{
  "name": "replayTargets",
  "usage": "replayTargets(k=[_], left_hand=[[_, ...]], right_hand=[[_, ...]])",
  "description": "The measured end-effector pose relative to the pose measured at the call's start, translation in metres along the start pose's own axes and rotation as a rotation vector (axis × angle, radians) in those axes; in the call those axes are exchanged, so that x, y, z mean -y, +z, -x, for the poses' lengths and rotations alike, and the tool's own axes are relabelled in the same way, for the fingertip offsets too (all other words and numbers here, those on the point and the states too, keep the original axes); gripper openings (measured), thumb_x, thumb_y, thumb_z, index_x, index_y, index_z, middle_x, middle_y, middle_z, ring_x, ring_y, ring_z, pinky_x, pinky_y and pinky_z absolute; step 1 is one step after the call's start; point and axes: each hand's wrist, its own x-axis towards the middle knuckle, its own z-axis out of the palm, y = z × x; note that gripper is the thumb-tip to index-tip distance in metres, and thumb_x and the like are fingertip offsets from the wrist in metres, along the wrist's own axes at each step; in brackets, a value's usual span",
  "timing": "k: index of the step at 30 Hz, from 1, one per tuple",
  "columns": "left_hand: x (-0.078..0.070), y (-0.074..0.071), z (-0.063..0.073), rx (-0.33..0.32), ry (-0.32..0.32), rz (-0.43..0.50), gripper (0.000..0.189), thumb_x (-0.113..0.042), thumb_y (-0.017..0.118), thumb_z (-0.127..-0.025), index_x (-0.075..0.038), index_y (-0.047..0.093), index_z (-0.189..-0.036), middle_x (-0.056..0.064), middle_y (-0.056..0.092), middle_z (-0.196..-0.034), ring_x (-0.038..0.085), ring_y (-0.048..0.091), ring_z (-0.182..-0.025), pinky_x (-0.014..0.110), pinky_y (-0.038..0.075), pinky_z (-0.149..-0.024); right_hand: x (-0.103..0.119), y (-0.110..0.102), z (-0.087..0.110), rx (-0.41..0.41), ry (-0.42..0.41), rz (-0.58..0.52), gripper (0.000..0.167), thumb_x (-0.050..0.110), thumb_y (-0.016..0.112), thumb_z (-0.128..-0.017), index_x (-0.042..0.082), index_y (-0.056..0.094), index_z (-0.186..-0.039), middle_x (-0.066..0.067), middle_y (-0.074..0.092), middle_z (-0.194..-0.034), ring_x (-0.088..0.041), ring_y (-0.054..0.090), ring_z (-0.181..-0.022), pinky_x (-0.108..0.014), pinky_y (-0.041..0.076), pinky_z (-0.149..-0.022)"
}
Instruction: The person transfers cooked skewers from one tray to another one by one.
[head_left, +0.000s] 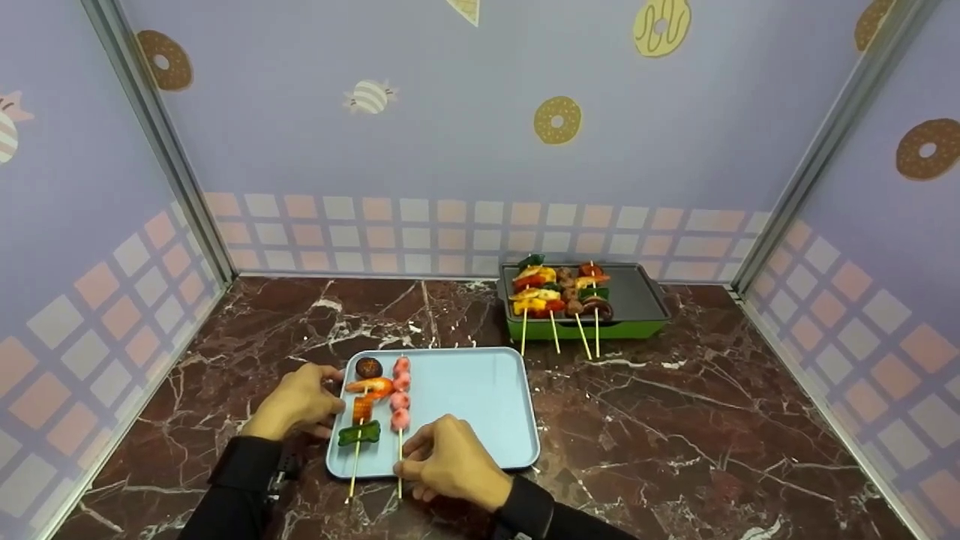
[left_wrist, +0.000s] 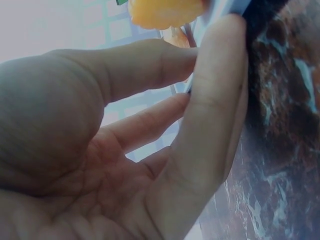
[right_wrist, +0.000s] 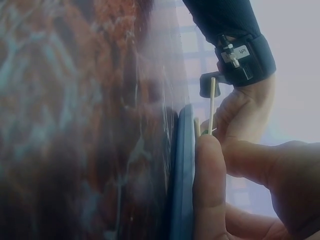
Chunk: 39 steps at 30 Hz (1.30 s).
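A light-blue tray (head_left: 469,397) lies on the marble-patterned surface. My left hand (head_left: 300,401) grips its left rim between thumb and fingers; in the left wrist view a yellow corn piece (left_wrist: 165,11) shows just above the thumb. Two skewers lie side by side on the tray's left part. The outer skewer (head_left: 362,409) carries a mushroom, a shrimp, corn and a green pepper piece. Beside it is a skewer of pink balls (head_left: 400,418), whose stick end my right hand (head_left: 454,461) pinches. That wooden stick (right_wrist: 212,105) juts past the fingertips in the right wrist view.
Behind and right of the tray stands a green grill box (head_left: 637,330) with a dark top. Several skewers of vegetables and meatballs (head_left: 571,289) lie across its left half, sticks overhanging the front. Patterned walls (head_left: 480,165) enclose the dark red marbled surface (head_left: 675,450) on three sides.
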Motion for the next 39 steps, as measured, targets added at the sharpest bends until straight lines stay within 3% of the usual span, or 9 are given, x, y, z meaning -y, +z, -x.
replayTargets(k=[11, 22, 27, 34, 39], left_hand=[[0.001, -0.001, 0.001, -0.004, -0.004, 0.002, 0.055, 0.009, 0.063, -0.072, -0.002, 0.049, -0.124, 0.021, 0.059, -0.082, 0.03, 0.062, -0.058, 0.042, 0.055, -0.047], [0.0, -0.001, 0.004, 0.0, 0.006, 0.001, 0.054, 0.008, 0.063, -0.073, -0.002, 0.05, -0.124, 0.019, 0.061, -0.081, 0.031, 0.062, -0.06, 0.042, 0.055, -0.048], [0.0, -0.001, 0.002, -0.002, -0.009, -0.014, 0.054, 0.008, 0.064, -0.073, -0.003, 0.05, -0.124, 0.019, 0.06, -0.08, 0.03, 0.062, -0.058, 0.041, 0.055, -0.048], [-0.002, -0.003, 0.001, -0.005, 0.005, -0.035, 0.055, 0.007, 0.064, -0.073, -0.003, 0.05, -0.124, 0.02, 0.06, -0.081, 0.029, 0.062, -0.058, 0.041, 0.055, -0.048], [0.0, -0.002, 0.001, 0.009, -0.006, -0.027, 0.055, 0.008, 0.064, -0.073, -0.003, 0.049, -0.125, 0.019, 0.06, -0.081, 0.029, 0.062, -0.059, 0.04, 0.055, -0.048]], right_hand=[[0.002, -0.006, 0.001, -0.012, -0.027, 0.007, 0.019, 0.019, 0.076, -0.073, 0.008, 0.067, -0.085, -0.004, 0.064, -0.068, -0.024, 0.06, -0.044, -0.037, 0.052, -0.038], [0.007, -0.029, -0.002, -0.056, -0.136, 0.041, 0.021, 0.016, 0.072, -0.077, 0.005, 0.067, -0.093, -0.005, 0.064, -0.071, -0.022, 0.061, -0.047, -0.035, 0.054, -0.042], [0.01, -0.047, -0.007, -0.155, -0.199, 0.139, 0.022, 0.015, 0.073, -0.076, 0.01, 0.064, -0.096, 0.0, 0.064, -0.073, -0.016, 0.062, -0.051, -0.029, 0.053, -0.043], [0.011, -0.086, -0.016, -0.396, -0.316, 0.431, 0.022, 0.019, 0.074, -0.074, 0.012, 0.065, -0.094, 0.006, 0.061, -0.073, -0.007, 0.059, -0.061, -0.018, 0.051, -0.053], [0.009, -0.116, -0.02, -0.514, -0.338, 0.52, 0.02, 0.02, 0.073, -0.075, 0.013, 0.066, -0.092, 0.007, 0.061, -0.071, -0.003, 0.056, -0.057, -0.018, 0.05, -0.048]])
